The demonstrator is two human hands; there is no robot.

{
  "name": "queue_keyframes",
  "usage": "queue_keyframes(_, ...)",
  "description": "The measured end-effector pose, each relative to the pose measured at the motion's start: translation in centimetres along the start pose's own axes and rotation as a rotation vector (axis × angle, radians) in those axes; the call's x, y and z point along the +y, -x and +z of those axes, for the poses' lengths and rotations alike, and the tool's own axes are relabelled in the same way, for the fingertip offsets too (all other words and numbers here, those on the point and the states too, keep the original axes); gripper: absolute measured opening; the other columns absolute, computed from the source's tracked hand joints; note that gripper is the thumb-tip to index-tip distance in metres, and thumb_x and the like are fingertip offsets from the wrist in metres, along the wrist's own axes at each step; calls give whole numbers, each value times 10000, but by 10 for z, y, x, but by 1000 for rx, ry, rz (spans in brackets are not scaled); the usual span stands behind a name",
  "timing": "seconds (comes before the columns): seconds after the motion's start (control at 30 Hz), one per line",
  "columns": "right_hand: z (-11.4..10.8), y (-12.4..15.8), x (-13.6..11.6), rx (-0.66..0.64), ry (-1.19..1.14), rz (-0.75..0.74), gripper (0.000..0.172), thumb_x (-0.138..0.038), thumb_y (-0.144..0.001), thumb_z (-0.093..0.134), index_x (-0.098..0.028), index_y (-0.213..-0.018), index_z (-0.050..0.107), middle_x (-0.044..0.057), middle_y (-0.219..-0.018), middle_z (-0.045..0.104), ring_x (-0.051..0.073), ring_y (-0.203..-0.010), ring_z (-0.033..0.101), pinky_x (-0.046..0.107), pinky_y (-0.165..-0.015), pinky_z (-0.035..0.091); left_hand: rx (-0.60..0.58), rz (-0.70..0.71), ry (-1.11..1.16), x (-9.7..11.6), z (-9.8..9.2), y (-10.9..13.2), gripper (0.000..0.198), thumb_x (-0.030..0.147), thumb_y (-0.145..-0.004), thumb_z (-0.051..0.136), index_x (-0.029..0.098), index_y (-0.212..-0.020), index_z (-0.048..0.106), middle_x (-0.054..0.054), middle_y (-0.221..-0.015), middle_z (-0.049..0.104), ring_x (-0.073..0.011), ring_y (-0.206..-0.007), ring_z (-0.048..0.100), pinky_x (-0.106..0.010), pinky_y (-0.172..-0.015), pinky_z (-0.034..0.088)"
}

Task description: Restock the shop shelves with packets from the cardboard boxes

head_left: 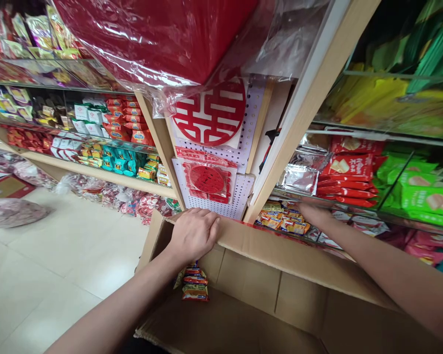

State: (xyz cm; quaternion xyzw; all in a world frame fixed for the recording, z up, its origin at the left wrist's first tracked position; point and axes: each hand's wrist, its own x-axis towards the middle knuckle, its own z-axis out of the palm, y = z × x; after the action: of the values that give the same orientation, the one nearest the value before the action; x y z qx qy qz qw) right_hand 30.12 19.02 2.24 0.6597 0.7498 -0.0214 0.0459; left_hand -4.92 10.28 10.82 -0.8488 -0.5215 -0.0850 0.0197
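1 blurred hand (pixel 314 214) perhaps touches packets (pixel 282 219).

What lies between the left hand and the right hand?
In the head view: the carton flap, the wooden shelf post, then small yellow-orange packets.

Open brown cardboard box (pixel 249 278), colourful packets (pixel 195 286) inside at left.

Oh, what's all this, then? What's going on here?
A person's left hand grips the edge of an open cardboard box. The right hand is at a shelving unit, beside small yellow-orange packets; blur hides whether it holds anything. A few small wrapped snacks sit in the box, near its left end.
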Motion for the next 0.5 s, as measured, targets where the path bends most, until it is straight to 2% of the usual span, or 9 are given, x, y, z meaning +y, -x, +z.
queue_keyframes(0.1,-1,7,-6,-29,64,-19,303,-227,-815,355,-119,-994,575,184,-991,590,285,-914,559,399,-798,406,-3,-1,-4,0,0,0,334,309,-864,271,189,-759,565,-33,-768,609,-180,-756,531,-297,-669,367)
queue_keyframes(0.23,2,10,-20,-66,92,-102,331,-305,-831,340,-136,-1037,537,148,-903,613,241,-800,592,342,-712,429,2,-2,0,-1,1,0,326,305,-863,278,193,-769,570,-30,-763,609,-179,-756,534,-298,-673,366)
queue_keyframes(0.37,4,3,-31,-99,66,-250,411,-411,-816,401,-200,-1164,457,110,-1041,586,231,-929,557,310,-759,411,10,-4,-3,-2,2,0,330,301,-865,273,197,-785,576,-28,-769,612,-181,-765,537,-303,-675,367)
queue_keyframes(0.5,6,-9,-34,-126,55,-245,378,-385,-821,406,-212,-1147,485,102,-1054,591,240,-927,559,321,-753,410,18,8,7,-2,3,0,339,299,-865,275,190,-804,590,-37,-771,610,-179,-777,535,-302,-690,369)
